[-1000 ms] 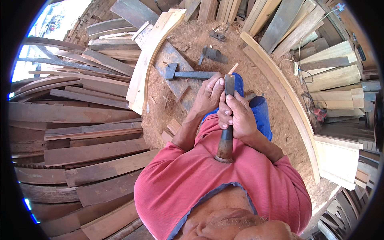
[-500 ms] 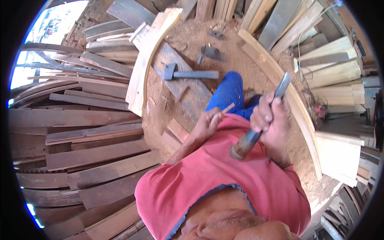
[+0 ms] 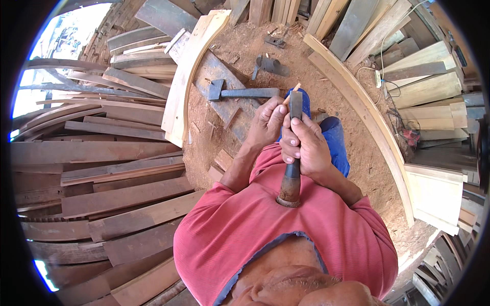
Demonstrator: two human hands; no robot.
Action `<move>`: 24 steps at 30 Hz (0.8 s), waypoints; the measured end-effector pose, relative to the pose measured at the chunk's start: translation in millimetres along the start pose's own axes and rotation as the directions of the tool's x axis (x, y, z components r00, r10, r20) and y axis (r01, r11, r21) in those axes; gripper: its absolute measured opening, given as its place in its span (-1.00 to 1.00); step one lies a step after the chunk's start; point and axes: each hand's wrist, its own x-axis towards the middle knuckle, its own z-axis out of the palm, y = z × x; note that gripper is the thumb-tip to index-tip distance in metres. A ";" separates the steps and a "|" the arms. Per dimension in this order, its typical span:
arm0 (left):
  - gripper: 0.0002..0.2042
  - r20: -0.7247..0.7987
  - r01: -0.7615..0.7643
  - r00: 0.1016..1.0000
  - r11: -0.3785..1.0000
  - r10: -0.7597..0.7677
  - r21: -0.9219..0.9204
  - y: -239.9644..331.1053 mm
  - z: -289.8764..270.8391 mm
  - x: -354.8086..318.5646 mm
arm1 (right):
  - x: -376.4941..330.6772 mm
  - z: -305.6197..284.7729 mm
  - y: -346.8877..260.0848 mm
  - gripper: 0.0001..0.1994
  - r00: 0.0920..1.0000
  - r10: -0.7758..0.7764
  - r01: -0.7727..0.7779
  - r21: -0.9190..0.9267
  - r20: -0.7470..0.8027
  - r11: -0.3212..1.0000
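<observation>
My right hand (image 3: pixel 308 145) is wrapped round a wood chisel (image 3: pixel 289 187). Its wide metal blade points away from me, and the butt of its dark handle rests at my shirt or just above it. Between the fingertips of my left hand (image 3: pixel 266 121) a thin wooden stick (image 3: pixel 295 90) is pinched, its pale tip poking up beside the blade's end. Both hands are close together over my blue-clad knees; whether blade and stick touch, I cannot tell. Just beyond my left hand, a mallet (image 3: pixel 245 94) with a dark square head lies on a grey plank (image 3: pixel 209 69).
Curved pale boards stand on the left (image 3: pixel 179 102) and right (image 3: pixel 377 120) of the sawdust-covered ground. Farther off lie a dark metal tool (image 3: pixel 269 65) and a small dark block (image 3: pixel 275 41). Stacked planks (image 3: pixel 122 198) line the left side. A cable (image 3: pixel 382 51) hangs at the right.
My right hand has brought the chisel leftward, its blade now beside the stick. My left hand has risen slightly away from me, with the stick more upright. My right knee has shifted outward.
</observation>
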 end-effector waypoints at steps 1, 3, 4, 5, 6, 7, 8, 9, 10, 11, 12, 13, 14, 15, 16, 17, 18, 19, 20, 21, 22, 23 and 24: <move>-0.81 0.032 -0.090 0.996 0.995 0.088 0.051 0.0 -2.1 -5.2 | -3.2 3.6 -5.0 -0.82 0.998 -0.055 0.055 0.011 -0.018 0.998; -0.81 0.113 -0.156 0.984 0.969 0.136 0.191 -0.3 -6.9 -23.4 | -13.3 8.0 -15.7 -0.83 0.986 -0.155 0.155 -0.001 -0.057 0.988; -0.83 0.193 -0.143 0.973 0.986 0.123 0.089 1.4 -4.9 -38.9 | -20.5 5.9 -24.6 -0.84 0.958 -0.283 0.281 0.043 0.038 0.959; -0.81 0.152 -0.054 0.988 0.995 0.040 0.090 -2.0 -5.1 -43.5 | -25.2 1.8 -33.2 -0.85 0.898 -0.410 0.401 0.092 0.160 0.912; -0.80 0.119 0.013 0.993 0.997 -0.022 0.075 -3.5 -6.3 -49.7 | -27.4 -2.7 -39.8 -0.85 0.895 -0.417 0.402 0.122 0.155 0.908; -0.78 0.095 0.021 0.995 0.999 -0.024 0.025 -4.2 -6.3 -54.3 | -27.0 -8.1 -42.7 -0.86 0.928 -0.373 0.372 -0.045 0.005 0.927; -0.80 0.044 -0.051 0.998 0.994 0.046 0.095 -7.1 -6.9 -52.3 | -20.3 -15.3 -46.1 -0.86 0.925 -0.370 0.351 -0.180 -0.086 0.919; -0.83 0.040 0.044 0.998 0.994 -0.048 0.095 -7.7 -6.3 -50.8 | -13.4 -22.1 -46.3 -0.86 0.912 -0.371 0.307 -0.310 -0.174 0.900; -0.85 0.020 0.064 0.998 0.996 -0.065 0.060 -9.1 -4.7 -44.4 | -2.1 -27.9 -43.9 -0.86 0.913 -0.377 0.304 -0.358 -0.156 0.883; -0.88 -0.001 0.089 0.996 0.996 -0.089 0.032 -9.0 -2.4 -36.7 | 9.0 -32.7 -41.0 -0.85 0.913 -0.375 0.282 -0.419 -0.160 0.863; -0.88 0.001 0.073 0.997 0.997 -0.073 0.019 -7.9 0.8 -27.6 | 14.6 -36.8 -38.0 -0.85 0.904 -0.415 0.312 -0.505 -0.103 0.805; -0.88 0.015 0.016 1.000 0.999 -0.016 0.032 -5.5 3.1 -19.3 | 20.6 -39.6 -35.5 -0.85 0.891 -0.450 0.330 -0.592 -0.062 0.735; -0.88 0.040 -0.012 0.999 0.999 0.009 0.053 -2.2 6.5 -12.8 | 24.5 -42.5 -35.3 -0.85 0.877 -0.481 0.354 -0.671 -0.003 0.651; -0.88 0.066 -0.035 0.997 0.997 0.030 0.070 1.5 10.0 -8.2 | 26.3 -44.5 -35.9 -0.84 0.855 -0.518 0.357 -0.687 -0.033 0.633; -0.89 0.077 -0.057 0.996 0.995 0.051 0.082 4.6 12.5 -4.3 | 26.5 -45.9 -37.9 -0.83 0.832 -0.553 0.370 -0.702 -0.040 0.609; -0.86 0.105 -0.021 0.994 1.000 0.020 0.003 7.8 15.5 -3.0 | 25.1 -46.8 -40.3 -0.81 0.807 -0.589 0.392 -0.715 -0.035 0.579; -0.82 0.119 0.019 0.993 0.997 -0.010 -0.073 10.0 17.8 -2.4 | 22.2 -47.9 -44.7 -0.86 0.813 -0.580 0.358 -0.748 -0.044 0.559; -0.78 0.135 0.062 0.990 0.987 -0.042 -0.147 11.4 19.6 -3.0 | 19.9 -48.7 -48.2 -0.86 0.816 -0.574 0.336 -0.755 -0.065 0.563; -0.72 0.179 0.148 0.978 0.964 -0.108 -0.223 12.1 19.9 -4.0 | 17.8 -49.4 -52.0 -0.86 0.814 -0.579 0.339 -0.761 -0.059 0.553; -0.66 0.225 0.233 0.959 0.928 -0.170 -0.291 11.9 19.9 -5.3 | 16.7 -49.8 -54.8 -0.86 0.804 -0.593 0.359 -0.765 -0.037 0.535; -0.61 0.260 0.296 0.943 0.879 -0.207 -0.373 11.1 19.5 -6.4 | 15.9 -50.1 -57.0 -0.85 0.797 -0.604 0.348 -0.802 -0.020 0.486; -0.57 0.302 0.348 0.923 0.857 -0.240 -0.381 10.0 18.9 -6.9 | 16.0 -50.2 -58.5 -0.85 0.799 -0.601 0.350 -0.810 -0.005 0.471; -0.54 0.333 0.381 0.908 0.830 -0.253 -0.407 8.7 18.5 -7.3 | 16.3 -50.3 -59.7 -0.85 0.796 -0.605 0.348 -0.822 0.005 0.451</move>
